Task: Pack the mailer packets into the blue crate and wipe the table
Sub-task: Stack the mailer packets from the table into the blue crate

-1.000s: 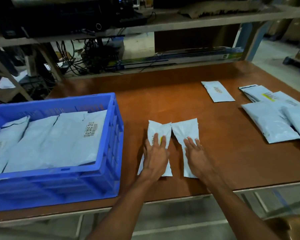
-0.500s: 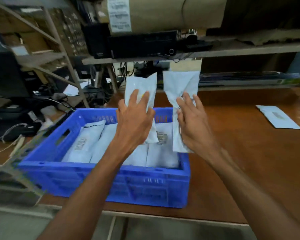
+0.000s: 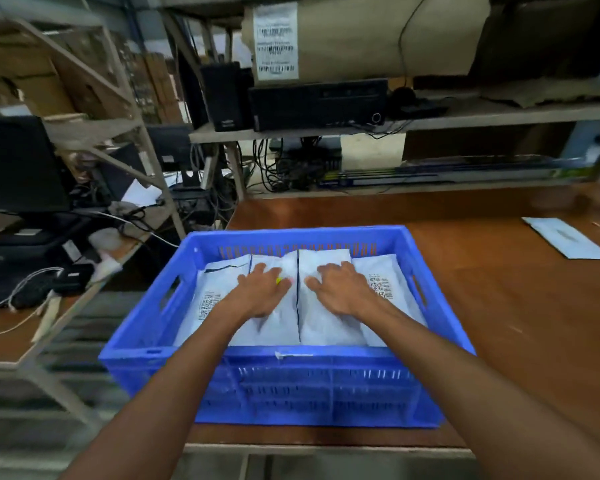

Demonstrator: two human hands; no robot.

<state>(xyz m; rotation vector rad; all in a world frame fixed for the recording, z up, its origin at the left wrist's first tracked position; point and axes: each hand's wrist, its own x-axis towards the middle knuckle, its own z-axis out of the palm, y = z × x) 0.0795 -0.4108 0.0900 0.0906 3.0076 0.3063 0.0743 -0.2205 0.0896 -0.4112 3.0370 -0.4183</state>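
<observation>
The blue crate (image 3: 291,355) stands on the brown table (image 3: 506,306), right in front of me. Several white mailer packets lie flat inside it. My left hand (image 3: 260,292) rests palm down, fingers spread, on one packet (image 3: 278,329) in the crate's middle. My right hand (image 3: 340,289) lies the same way on the packet beside it (image 3: 326,332). The two packets lie side by side, their edges meeting in a dark seam. More packets with barcode labels show at the crate's left (image 3: 207,301) and right (image 3: 383,275). One mailer packet (image 3: 568,241) lies on the table at far right.
A shelf (image 3: 326,131) with black boxes and cables runs along the back of the table. To the left, a lower desk (image 3: 21,327) holds cables and dark devices. The crate sits near the table's front left corner.
Both hands have come down from above the crate with the two packets, which now lie flat inside it. The view has shifted closer over the crate.
</observation>
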